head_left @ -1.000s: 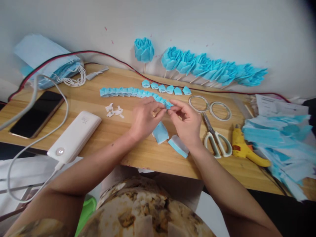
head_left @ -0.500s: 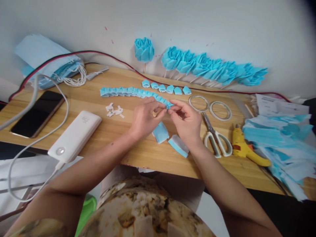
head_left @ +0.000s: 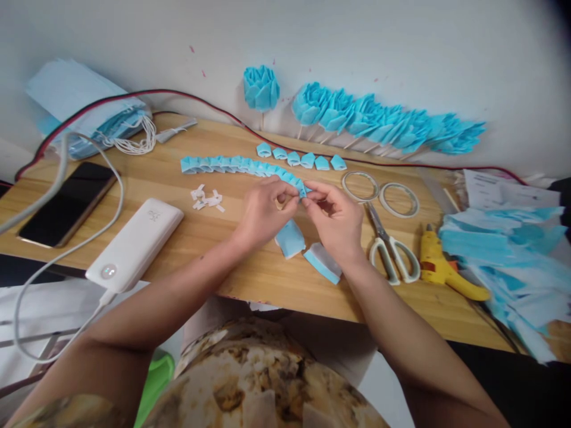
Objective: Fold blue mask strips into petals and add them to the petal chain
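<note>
My left hand (head_left: 266,209) and my right hand (head_left: 335,219) meet at the near end of a curved row of folded blue fabric petals (head_left: 218,164). Between their fingertips is a small blue fabric petal (head_left: 302,190), pinched from both sides and partly hidden by the fingers. Under my hands lie a flat blue fabric piece (head_left: 291,239) and, by my right wrist, another fabric piece (head_left: 322,263) in blue and white. Behind the row sits a short line of separate blue petals (head_left: 307,160).
Double-sided tape rolls (head_left: 398,200), scissors (head_left: 392,249), a yellow glue gun (head_left: 446,267) and fabric scraps (head_left: 504,255) lie on the right. Paper bits (head_left: 207,198), a power bank (head_left: 136,244), a phone (head_left: 66,205) and masks (head_left: 89,113) are left. Blue fabric flowers (head_left: 366,116) lean on the wall.
My fingertips have shifted very slightly left, and the pinched petal has turned a little between them. Everything on the table stays in place.
</note>
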`<state>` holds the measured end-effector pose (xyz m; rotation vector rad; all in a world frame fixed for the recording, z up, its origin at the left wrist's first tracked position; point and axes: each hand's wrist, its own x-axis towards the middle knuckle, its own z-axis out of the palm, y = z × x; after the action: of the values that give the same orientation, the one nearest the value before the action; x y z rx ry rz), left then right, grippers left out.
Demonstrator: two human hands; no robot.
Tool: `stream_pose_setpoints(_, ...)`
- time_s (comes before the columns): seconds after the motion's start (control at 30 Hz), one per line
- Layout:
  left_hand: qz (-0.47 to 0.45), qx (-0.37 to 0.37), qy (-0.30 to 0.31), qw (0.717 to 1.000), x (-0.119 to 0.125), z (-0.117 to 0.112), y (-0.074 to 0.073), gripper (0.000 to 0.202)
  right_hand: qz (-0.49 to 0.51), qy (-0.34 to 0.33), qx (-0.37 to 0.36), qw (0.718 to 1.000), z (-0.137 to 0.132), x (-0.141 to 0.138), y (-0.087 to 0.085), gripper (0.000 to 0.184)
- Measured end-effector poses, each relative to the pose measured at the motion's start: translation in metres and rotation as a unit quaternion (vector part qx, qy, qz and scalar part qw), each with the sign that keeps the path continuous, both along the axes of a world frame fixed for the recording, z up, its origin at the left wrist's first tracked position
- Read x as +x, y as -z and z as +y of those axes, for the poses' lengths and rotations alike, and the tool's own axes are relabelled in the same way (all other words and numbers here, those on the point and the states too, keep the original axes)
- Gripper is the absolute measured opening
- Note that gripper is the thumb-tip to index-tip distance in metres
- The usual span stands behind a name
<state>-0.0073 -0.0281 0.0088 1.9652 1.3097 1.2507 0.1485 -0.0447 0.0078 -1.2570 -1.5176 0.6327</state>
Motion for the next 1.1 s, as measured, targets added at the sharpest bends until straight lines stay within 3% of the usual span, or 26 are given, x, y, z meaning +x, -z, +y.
stream_pose_setpoints(0.6,-0.023,-0.023,0.01,0.999,-0.001,0.001,-0.001,0.016,0.002,0.004,-0.029,1.0,0.001,0.002,-0.002,0.026)
stream_pose_setpoints(0.87,-0.07,-0.092,-0.036,0.993,-0.008,0.012,-0.002,0.012,0.156,-0.013,-0.072,0.985,0.018,0.015,0.01,0.027)
stream_pose_setpoints(1.0,-0.054,-0.093,-0.047,0.993,-0.03,0.015,-0.025,0.015,0.194,-0.019,-0.112,0.974,0.028,0.026,0.017,0.026)
stream_pose_setpoints(1.1,0.028,-0.025,-0.065,0.997,-0.059,0.012,-0.053,0.013,0.199,-0.036,-0.117,0.972,0.03,0.028,0.017,0.026)
